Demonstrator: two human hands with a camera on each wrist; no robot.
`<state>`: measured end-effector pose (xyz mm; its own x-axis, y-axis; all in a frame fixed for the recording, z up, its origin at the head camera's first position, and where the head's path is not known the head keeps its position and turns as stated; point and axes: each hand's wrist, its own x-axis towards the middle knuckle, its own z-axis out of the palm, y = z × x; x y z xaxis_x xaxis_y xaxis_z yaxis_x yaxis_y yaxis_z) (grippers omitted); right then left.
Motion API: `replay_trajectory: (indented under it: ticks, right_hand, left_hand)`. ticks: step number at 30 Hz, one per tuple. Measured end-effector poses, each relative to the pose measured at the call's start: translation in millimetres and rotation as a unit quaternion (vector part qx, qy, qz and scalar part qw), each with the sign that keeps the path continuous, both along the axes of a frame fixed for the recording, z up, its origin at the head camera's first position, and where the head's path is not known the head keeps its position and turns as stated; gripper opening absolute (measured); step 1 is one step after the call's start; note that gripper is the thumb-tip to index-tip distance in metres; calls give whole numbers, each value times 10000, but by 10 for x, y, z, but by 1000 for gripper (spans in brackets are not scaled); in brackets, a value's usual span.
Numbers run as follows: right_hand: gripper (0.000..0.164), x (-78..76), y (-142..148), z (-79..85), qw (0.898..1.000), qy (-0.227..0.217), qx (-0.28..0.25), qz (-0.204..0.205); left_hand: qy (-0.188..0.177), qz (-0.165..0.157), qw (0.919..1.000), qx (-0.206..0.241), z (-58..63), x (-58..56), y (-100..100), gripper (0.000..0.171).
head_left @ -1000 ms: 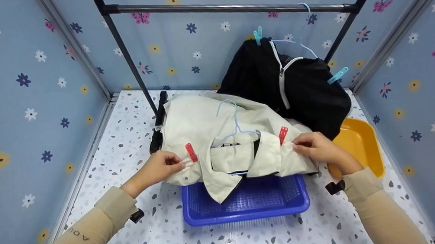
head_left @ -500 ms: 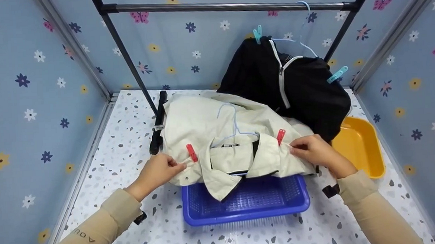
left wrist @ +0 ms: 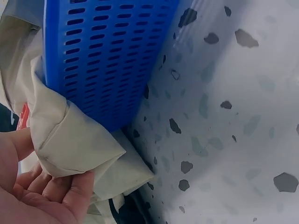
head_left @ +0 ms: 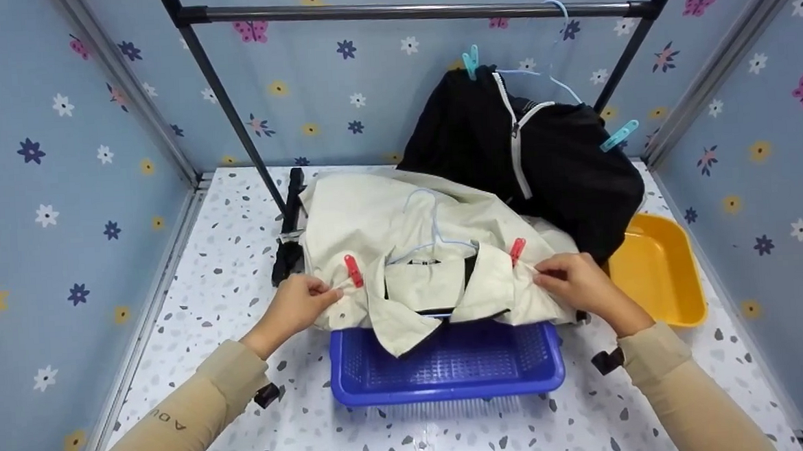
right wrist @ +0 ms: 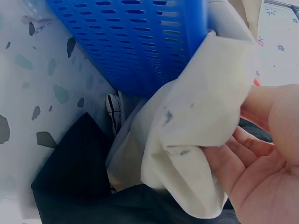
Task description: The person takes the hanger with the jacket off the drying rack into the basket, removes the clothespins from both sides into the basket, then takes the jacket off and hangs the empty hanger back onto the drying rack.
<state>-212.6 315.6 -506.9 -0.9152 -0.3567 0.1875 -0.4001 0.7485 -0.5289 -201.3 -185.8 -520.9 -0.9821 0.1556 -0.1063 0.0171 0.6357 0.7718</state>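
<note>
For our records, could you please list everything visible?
Collared cloth garment: 1, cream, centre
Tubular rack: 1, black, back
Zipped cloth garment: 1, black, on rack
Hooked hangers: 2, blue, in garments
Plastic clothespins: 4, red on cream garment, turquoise on black
Perforated plastic basket: 1, blue, foreground
Shallow plastic basin: 1, yellow, right
Speckled surface: 1, white, beneath
Flowered walls: 3, blue, around
Sleeves: 2, tan, foreground
Wrist devices: 2, black, cuffs
Hands: 2, bare, pinching cream garment

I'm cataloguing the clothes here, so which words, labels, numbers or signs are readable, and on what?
"AOU", middle letter uncertain: on the person's left sleeve.
Neck label in the cream garment: too small to read.
Marks inside the neck of the black jacket: too small to tell.
</note>
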Motion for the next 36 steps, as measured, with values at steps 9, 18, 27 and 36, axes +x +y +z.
replay_trajectory:
  ticks: [9,18,27,36]
  right_hand:
    - [7,-13,-32,-8,9975,673,-217,63]
    - [10,-38,-2,-6,9882,1374,-631,250]
    - [10,-58,-6,40,9892,1194,-706,474]
    - [17,-76,-43,201,9969,180,-694,321]
  left_hand:
    - [947,-310,9950,-91,105,-83,-11,18]
    - [1005,-1234,9862,446,121,-157,-22,15]
    - [1020,-1727,9784,493,101,-202,-64,9]
    - [1184,-1824,9739,651,126,-234,-103,9]
